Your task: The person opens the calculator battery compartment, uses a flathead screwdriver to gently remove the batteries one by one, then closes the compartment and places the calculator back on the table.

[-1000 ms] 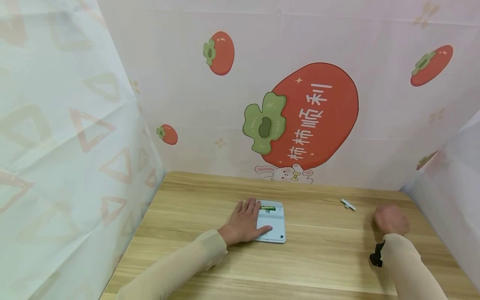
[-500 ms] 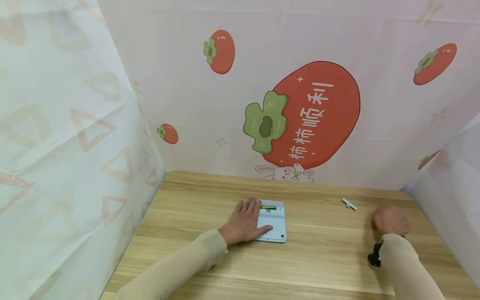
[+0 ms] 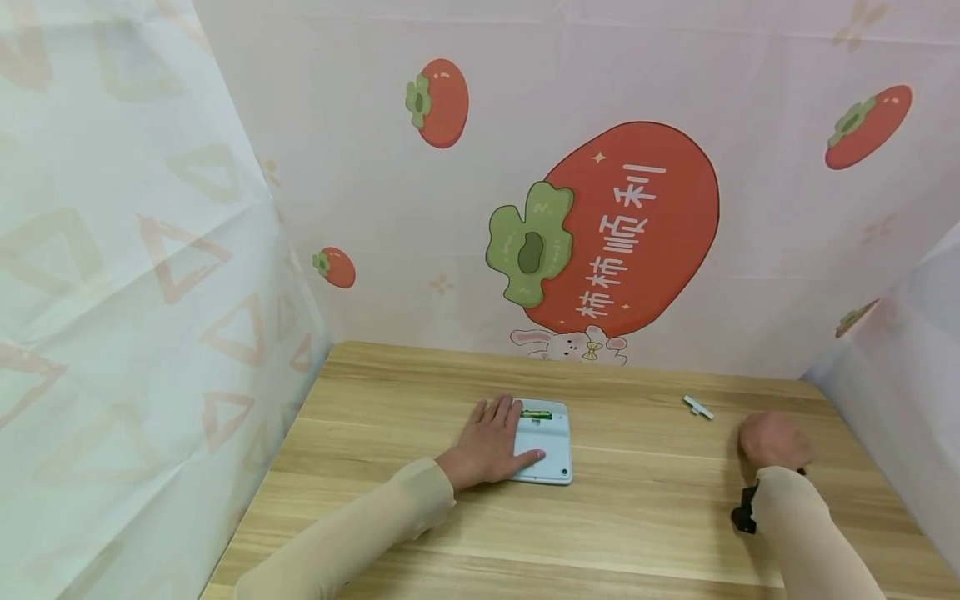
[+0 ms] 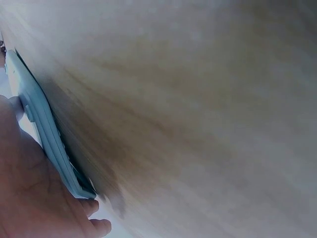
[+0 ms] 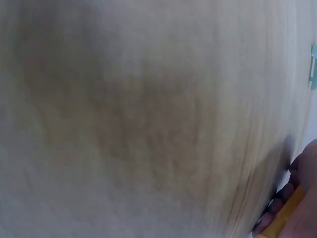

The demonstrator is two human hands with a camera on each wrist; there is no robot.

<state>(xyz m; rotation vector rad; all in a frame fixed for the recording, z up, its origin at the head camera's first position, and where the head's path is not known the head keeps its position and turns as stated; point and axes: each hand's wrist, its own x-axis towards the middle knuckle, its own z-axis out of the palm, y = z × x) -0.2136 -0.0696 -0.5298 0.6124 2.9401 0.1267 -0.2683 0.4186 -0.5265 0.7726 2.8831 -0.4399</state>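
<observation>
My left hand (image 3: 487,443) lies flat with straight fingers over the left part of a pale blue calculator-like device (image 3: 551,454), back side up on the table. A green battery (image 3: 537,415) shows in its uncovered slot. Seen from the left wrist, the device's edge (image 4: 47,131) is beside the palm. Far to the right, my right hand (image 3: 776,442) is low over the table, its fingers curled round a yellow handle (image 5: 286,215). What the handle belongs to is hidden in the fist. A small pale blue battery cover (image 3: 698,407) lies left of that hand.
The wooden table (image 3: 637,517) meets a persimmon-printed backdrop (image 3: 375,167) along its back edge. White sheeting (image 3: 150,333) stands along the left side, and another white side sheet (image 3: 907,375) along the right. A black strap (image 3: 744,512) is on the right wrist.
My right hand has shifted slightly to the left, toward the battery cover. The left hand and the pale blue device stay where they were.
</observation>
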